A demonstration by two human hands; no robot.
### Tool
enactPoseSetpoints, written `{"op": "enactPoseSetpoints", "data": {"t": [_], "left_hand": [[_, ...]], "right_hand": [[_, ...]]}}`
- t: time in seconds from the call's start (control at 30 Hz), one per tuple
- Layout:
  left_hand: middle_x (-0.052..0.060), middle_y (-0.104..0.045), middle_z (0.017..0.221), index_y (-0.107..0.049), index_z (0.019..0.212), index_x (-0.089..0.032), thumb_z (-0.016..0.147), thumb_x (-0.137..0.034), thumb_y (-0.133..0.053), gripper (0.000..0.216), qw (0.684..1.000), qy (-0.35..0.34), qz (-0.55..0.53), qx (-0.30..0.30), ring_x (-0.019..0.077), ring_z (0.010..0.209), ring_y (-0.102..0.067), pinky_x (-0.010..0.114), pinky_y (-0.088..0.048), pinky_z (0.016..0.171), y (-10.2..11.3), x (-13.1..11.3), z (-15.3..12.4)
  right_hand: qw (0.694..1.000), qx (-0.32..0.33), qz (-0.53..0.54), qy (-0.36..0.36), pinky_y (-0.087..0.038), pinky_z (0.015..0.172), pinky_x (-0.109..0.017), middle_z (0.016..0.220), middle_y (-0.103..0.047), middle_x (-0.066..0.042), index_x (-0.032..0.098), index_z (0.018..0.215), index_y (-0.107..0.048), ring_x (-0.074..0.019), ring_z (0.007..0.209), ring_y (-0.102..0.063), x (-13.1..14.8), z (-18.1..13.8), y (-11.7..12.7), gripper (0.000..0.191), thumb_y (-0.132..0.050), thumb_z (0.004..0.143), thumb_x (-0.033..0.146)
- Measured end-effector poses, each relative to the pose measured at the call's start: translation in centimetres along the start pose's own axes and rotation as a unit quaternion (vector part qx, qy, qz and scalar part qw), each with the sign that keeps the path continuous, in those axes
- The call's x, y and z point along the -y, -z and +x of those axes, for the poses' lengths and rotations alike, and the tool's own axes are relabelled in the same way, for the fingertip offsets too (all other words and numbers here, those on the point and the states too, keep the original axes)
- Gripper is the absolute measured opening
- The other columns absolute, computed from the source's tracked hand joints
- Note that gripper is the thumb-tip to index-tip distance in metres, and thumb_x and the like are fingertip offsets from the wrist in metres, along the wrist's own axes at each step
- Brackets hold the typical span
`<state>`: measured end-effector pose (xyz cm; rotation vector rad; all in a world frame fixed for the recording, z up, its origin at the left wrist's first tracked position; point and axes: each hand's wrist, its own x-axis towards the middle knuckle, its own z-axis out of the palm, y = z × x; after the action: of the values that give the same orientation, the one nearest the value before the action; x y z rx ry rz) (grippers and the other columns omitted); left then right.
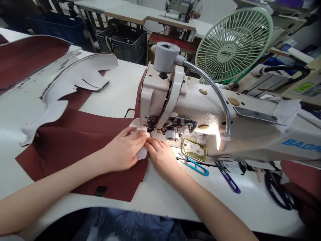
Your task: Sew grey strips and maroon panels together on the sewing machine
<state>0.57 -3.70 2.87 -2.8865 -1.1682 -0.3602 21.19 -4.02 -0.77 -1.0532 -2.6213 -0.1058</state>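
Observation:
My left hand lies over a large maroon fabric panel, its fingers closed on a small white backing piece beside the sewing machine's needle area. Beside it, my right hand rests low on the work edge, its fingers stretched toward the left fingertips and lying flat. Both sets of fingertips nearly meet under the head of the sewing machine. The needle tip and the stitching spot are hidden by the fingers. A black tab sits near the panel's front edge.
Blue thread snips, purple snips and black-handled scissors lie right, near a small tin. White-backed curved pieces spread left. A lit lamp hangs from the machine. Behind stand a fan and grey crate.

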Motion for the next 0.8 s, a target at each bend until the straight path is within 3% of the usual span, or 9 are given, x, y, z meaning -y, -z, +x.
{"op": "enactPoseSetpoints", "data": {"t": [0.07, 0.17, 0.3, 0.37, 0.47, 0.53, 0.67, 0.8], "left_hand": [[0.015, -0.052, 0.139, -0.05, 0.132, -0.009, 0.074, -0.018, -0.055, 0.06, 0.999, 0.026, -0.022, 0.032, 0.0305, 0.128, -0.044, 0.044, -0.034, 0.108, 0.0, -1.4, -0.7], [0.013, -0.058, 0.13, -0.056, 0.126, -0.012, 0.08, -0.018, -0.051, 0.047, 0.995, 0.084, -0.055, 0.011, 0.0297, 0.119, -0.049, 0.043, -0.044, 0.096, -0.8, -1.4, -0.6], [0.005, -0.067, 0.104, -0.065, 0.1, -0.018, 0.094, -0.018, -0.038, 0.028, 0.973, 0.141, -0.176, -0.053, 0.0216, 0.101, -0.055, 0.039, -0.047, 0.093, -1.4, -0.3, 0.2], [0.005, -0.067, 0.102, -0.066, 0.098, -0.018, 0.092, -0.019, -0.042, 0.024, 0.967, 0.151, -0.194, -0.071, 0.0219, 0.101, -0.055, 0.04, -0.047, 0.094, -1.4, -0.7, 0.3], [0.01, -0.063, 0.12, -0.062, 0.114, -0.016, 0.077, -0.017, -0.055, 0.038, 0.979, 0.13, -0.14, -0.066, 0.0295, 0.112, -0.049, 0.047, -0.046, 0.094, -1.5, -1.8, 0.0], [0.012, -0.06, 0.126, -0.06, 0.12, -0.015, 0.072, -0.011, -0.055, 0.048, 0.987, 0.106, -0.11, -0.052, 0.0317, 0.115, -0.048, 0.049, -0.046, 0.093, -1.9, -2.1, -0.2], [0.011, -0.063, 0.122, -0.06, 0.12, -0.015, 0.075, -0.004, -0.048, 0.048, 0.991, 0.055, -0.101, -0.063, 0.0286, 0.114, -0.05, 0.047, -0.047, 0.093, -2.8, -0.9, -0.2], [0.011, -0.064, 0.12, -0.06, 0.12, -0.014, 0.08, -0.013, -0.051, 0.041, 0.989, 0.009, -0.118, -0.092, 0.029, 0.114, -0.051, 0.046, -0.048, 0.095, -3.2, 0.4, 0.0]], "right_hand": [[1.0, 0.006, 0.006, -0.021, -0.048, 0.076, -0.033, 0.108, -0.066, -0.012, 0.013, 0.105, -0.063, -0.0203, 0.086, -0.061, 0.0, 0.0, 0.2, 0.022, -0.045, 0.092, 0.009], [1.0, 0.004, 0.007, -0.03, -0.046, 0.072, -0.032, 0.094, -0.066, -0.009, 0.015, 0.089, -0.062, -0.0195, 0.077, -0.058, 0.0, -0.2, 0.4, 0.016, -0.047, 0.091, 0.011], [0.999, -0.042, 0.009, 0.032, -0.043, 0.079, -0.034, 0.105, -0.067, -0.01, 0.014, 0.106, -0.064, -0.0203, 0.093, -0.058, 0.5, -0.6, 0.3, 0.019, -0.05, 0.093, 0.013], [0.996, -0.05, 0.006, 0.071, -0.042, 0.076, -0.033, 0.103, -0.067, -0.011, 0.012, 0.104, -0.066, -0.0211, 0.095, -0.057, 0.8, -0.8, 0.2, 0.02, -0.05, 0.092, 0.011], [0.994, -0.019, 0.003, 0.105, -0.039, 0.066, -0.033, 0.083, -0.065, -0.01, 0.013, 0.085, -0.066, -0.0217, 0.084, -0.055, 1.1, -0.8, 0.1, 0.019, -0.048, 0.089, 0.007], [0.994, -0.007, 0.0, 0.108, -0.038, 0.063, -0.033, 0.079, -0.062, -0.01, 0.014, 0.079, -0.064, -0.0216, 0.081, -0.054, 1.2, -0.8, 0.1, 0.021, -0.046, 0.088, 0.006], [0.995, -0.026, -0.008, 0.094, -0.039, 0.064, -0.033, 0.083, -0.062, -0.011, 0.013, 0.082, -0.065, -0.0219, 0.081, -0.054, 1.3, -0.6, 0.1, 0.021, -0.046, 0.089, 0.008], [0.996, -0.025, -0.011, 0.082, -0.041, 0.064, -0.033, 0.081, -0.062, -0.011, 0.012, 0.087, -0.066, -0.0217, 0.079, -0.055, 1.4, -0.3, 0.1, 0.022, -0.045, 0.091, 0.009]]}}
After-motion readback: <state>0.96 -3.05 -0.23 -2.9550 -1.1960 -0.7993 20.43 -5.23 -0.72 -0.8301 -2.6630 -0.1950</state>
